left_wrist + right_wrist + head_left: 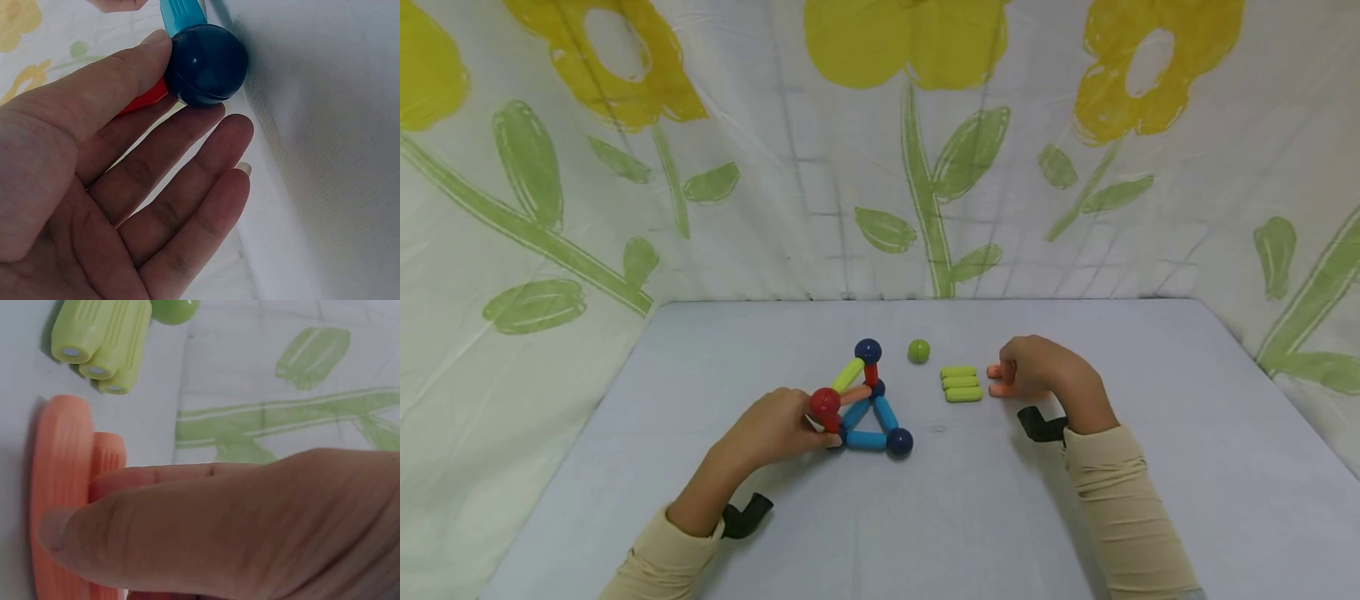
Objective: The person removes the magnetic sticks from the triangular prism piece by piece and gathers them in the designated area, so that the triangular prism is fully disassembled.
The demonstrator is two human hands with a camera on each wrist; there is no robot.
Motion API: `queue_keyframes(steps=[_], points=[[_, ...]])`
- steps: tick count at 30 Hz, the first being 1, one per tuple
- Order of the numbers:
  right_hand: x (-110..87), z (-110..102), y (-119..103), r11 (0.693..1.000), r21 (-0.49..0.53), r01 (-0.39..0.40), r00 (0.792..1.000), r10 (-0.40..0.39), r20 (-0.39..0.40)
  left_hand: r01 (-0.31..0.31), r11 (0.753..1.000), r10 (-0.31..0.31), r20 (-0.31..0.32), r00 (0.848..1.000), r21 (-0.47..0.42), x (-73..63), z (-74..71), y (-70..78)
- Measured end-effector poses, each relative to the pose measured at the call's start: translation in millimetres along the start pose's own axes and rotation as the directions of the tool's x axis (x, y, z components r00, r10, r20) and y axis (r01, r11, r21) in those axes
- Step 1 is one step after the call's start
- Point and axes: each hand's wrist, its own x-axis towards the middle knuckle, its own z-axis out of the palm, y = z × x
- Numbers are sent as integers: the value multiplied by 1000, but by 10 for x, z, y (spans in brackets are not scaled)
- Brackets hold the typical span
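Head view: the left hand [775, 431] pinches the ball-and-rod frame [867, 440] at its eight o'clock corner; near the frame's three, the right hand [1047, 368] touches orange rods [1002, 390]. Left wrist: that hand holds a dark blue ball [209, 65] at twelve. Right wrist: the other pinches the nearer orange rod [61, 456] toward nine.

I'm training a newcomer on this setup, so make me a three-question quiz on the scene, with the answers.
1. How many yellow-green ribbed plastic rods lie side by side on the white table?
2. True or false: the glossy green ball lies apart from those rods.
3. What is the right grip touching?

Key: 1. Three. 2. True. 3. Orange ribbed plastic rods.
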Motion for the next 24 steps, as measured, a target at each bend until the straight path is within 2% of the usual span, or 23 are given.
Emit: queue_keyframes(steps=[4,15,24], points=[[22,16,24,998,-47,46,997,-49,-59,9,1000,-9,-3,1000,3,-2,0,8],[3,-3,38,998,-49,46,992,-51,-116,25,1000,-25,-3,1000,0,-7,1,17],[4,-17,44,999,-28,27,995,-30,-96,14,1000,-14,-3,1000,-2,-13,-4,16]])
